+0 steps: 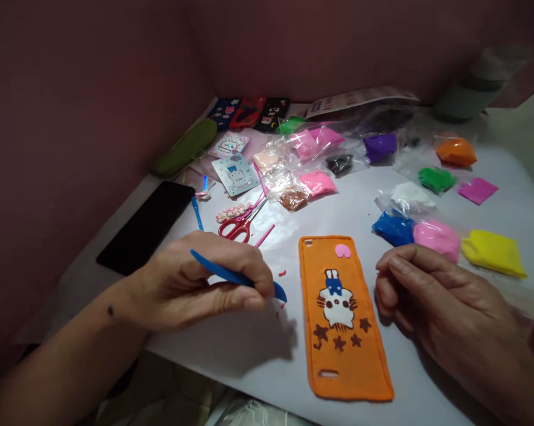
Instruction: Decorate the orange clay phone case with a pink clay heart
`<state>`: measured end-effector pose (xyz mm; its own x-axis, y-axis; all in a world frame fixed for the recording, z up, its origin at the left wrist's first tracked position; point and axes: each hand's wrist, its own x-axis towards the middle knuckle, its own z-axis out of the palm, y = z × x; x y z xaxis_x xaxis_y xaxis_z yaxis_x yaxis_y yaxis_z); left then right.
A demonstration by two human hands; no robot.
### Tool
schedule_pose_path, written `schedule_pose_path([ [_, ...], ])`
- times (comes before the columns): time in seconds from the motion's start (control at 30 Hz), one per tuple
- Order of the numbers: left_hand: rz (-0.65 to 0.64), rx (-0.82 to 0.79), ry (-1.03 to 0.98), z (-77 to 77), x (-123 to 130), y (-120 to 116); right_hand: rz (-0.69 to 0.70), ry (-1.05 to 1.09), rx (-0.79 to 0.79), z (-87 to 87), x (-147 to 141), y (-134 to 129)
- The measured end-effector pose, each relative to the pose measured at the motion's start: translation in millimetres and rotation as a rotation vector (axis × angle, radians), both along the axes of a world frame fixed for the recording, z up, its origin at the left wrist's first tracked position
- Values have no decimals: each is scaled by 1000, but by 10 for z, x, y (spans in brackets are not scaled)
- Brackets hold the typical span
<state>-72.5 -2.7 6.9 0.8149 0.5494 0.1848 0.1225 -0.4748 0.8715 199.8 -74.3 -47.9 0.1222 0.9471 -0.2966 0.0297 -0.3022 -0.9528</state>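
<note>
Taking the orange case [355,371] as the clock's centre, with 12 towards the far wall, the case lies flat on the surface [249,358], its long sides running roughly from 12 to 6. Its middle bears a white cat [338,316] in blue, head towards 6, with brown stars [339,343] just below the head. A pink heart [343,251] sits near the case's 1 o'clock corner.

At 9, the left hand [182,290] pinches a slim blue tool [225,272] between thumb and fingers, the tip pointing at the case but apart from it. Red scraps [282,273] lie just past its fingertips. At 3, the right hand [453,313] is loosely curled just beside the case, thumb near forefinger; whether it pinches anything cannot be told.

At 10 are red-handled scissors [235,227] and, farther out, a black phone [145,228]. Decorated cases [248,112] lie far off at 11, a brown packet [293,200] nearer. A blue packet [394,228] touches a pink one at 1; a yellow packet [492,253] lies at 2.
</note>
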Motion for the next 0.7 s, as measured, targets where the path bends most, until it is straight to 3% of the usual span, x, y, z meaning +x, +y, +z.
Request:
schedule_pose_path([
  [0.1, -133, 33, 102, 20, 14, 44, 8, 2, -22, 5, 7, 20],
  [0.2, -182, 63, 146, 28, 19, 42, -4, -15, -28, 27, -3, 7],
  [0.43, -133, 189, 252, 9, -18, 7, -29, -22, -26, 34, -26, 4],
  [0.53, -145, 169, 238, 23, -11, -2, -13, -58, -22, 5, -3, -10],
  [0.6, -120, 134, 217, 37, -17, -9, 0, -157, 31, 2, 18, -49],
  [0.7, -17, 121, 147, 46, -48, -6, 77, -561, 302, 45, 39, -140],
])
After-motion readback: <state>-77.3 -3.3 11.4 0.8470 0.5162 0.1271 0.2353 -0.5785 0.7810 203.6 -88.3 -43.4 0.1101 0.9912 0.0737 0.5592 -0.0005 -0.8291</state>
